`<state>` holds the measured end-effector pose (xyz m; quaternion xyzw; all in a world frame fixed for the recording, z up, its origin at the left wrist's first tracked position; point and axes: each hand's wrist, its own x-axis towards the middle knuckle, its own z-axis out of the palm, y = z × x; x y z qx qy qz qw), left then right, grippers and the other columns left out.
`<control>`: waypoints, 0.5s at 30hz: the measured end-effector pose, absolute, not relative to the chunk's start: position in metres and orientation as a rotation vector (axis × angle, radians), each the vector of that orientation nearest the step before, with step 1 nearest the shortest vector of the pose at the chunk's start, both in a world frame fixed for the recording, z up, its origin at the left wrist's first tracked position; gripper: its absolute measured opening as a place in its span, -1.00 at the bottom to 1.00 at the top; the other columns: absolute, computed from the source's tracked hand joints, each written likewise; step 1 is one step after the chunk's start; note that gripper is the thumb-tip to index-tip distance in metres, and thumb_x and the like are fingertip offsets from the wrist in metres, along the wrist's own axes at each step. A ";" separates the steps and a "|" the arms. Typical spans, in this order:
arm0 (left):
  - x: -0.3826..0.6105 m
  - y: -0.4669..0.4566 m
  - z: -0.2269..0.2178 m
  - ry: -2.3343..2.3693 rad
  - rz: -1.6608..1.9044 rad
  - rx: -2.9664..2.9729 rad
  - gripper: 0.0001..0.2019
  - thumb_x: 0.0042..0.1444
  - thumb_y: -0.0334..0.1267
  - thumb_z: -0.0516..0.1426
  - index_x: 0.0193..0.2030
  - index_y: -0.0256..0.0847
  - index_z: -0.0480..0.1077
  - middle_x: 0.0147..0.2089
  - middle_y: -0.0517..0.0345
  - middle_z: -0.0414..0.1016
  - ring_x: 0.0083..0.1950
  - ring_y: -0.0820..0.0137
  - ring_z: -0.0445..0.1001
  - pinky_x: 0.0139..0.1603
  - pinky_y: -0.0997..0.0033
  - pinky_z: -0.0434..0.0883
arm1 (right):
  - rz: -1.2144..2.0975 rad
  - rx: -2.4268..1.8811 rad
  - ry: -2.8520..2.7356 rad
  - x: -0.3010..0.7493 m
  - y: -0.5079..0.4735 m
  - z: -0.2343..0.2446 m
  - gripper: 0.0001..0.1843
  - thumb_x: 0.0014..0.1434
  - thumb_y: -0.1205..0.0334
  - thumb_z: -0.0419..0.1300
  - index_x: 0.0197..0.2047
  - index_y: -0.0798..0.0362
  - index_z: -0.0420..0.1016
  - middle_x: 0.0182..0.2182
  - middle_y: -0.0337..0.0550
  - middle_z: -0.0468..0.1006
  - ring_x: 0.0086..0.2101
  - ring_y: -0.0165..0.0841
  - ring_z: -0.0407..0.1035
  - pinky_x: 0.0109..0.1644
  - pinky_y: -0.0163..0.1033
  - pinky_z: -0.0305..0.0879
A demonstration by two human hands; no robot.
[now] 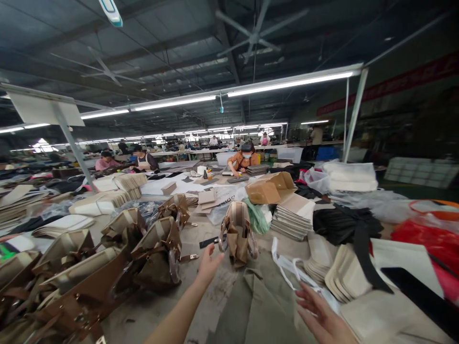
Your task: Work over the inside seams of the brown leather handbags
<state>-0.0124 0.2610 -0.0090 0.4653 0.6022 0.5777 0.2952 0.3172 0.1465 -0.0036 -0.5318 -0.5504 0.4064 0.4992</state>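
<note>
A brown and tan handbag (237,239) stands upright on the worktable in the middle of the view, its top open and clear handles at its sides. My left hand (209,263) is at the bag's lower left, with fingers and thumb apart and nothing held. A dark strap with a metal clasp (209,241) lies just beyond those fingers. My right hand (321,310) hovers at the lower right, fingers spread and empty, close to a white strap or bag handle (287,272). Between my hands lies a sheet of olive-grey fabric (254,306).
Several similar brown handbags (158,258) crowd the left side. To the right are stacked beige panels (292,217), a cardboard box (268,188), black fabric (337,224) and a red plastic bag (423,239). A co-worker in orange (244,157) sits across the table.
</note>
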 end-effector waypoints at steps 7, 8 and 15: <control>0.007 0.292 -0.016 1.458 1.530 1.338 -0.71 -0.14 -0.03 0.21 -0.41 -0.23 0.40 -0.41 0.10 0.45 -0.28 0.19 0.41 -0.19 0.22 0.34 | 0.963 -1.309 -1.422 0.226 0.270 -0.019 -0.22 -0.11 -0.04 0.16 0.16 0.14 0.19 0.13 0.14 0.30 0.07 -0.05 0.27 0.13 0.06 0.20; 0.010 0.294 -0.013 1.438 1.539 1.335 -0.72 -0.13 -0.03 0.20 -0.45 -0.23 0.38 -0.45 0.12 0.42 -0.33 0.21 0.39 -0.25 0.25 0.33 | 0.949 -1.309 -1.425 0.217 0.279 -0.021 -0.29 -0.12 -0.02 0.16 0.09 0.14 0.27 0.07 0.13 0.38 0.04 -0.03 0.29 0.13 0.09 0.18; -0.008 0.313 0.083 1.182 1.687 1.143 -0.65 -0.06 -0.07 0.25 -0.61 -0.24 0.26 -0.61 0.24 0.25 -0.50 0.43 0.26 -0.38 0.44 0.29 | 0.945 -1.173 -1.227 0.218 0.316 0.039 -0.64 -0.03 -0.14 0.12 -0.46 0.02 0.35 -0.53 -0.18 0.44 -0.39 -0.21 0.36 -0.16 -0.07 0.32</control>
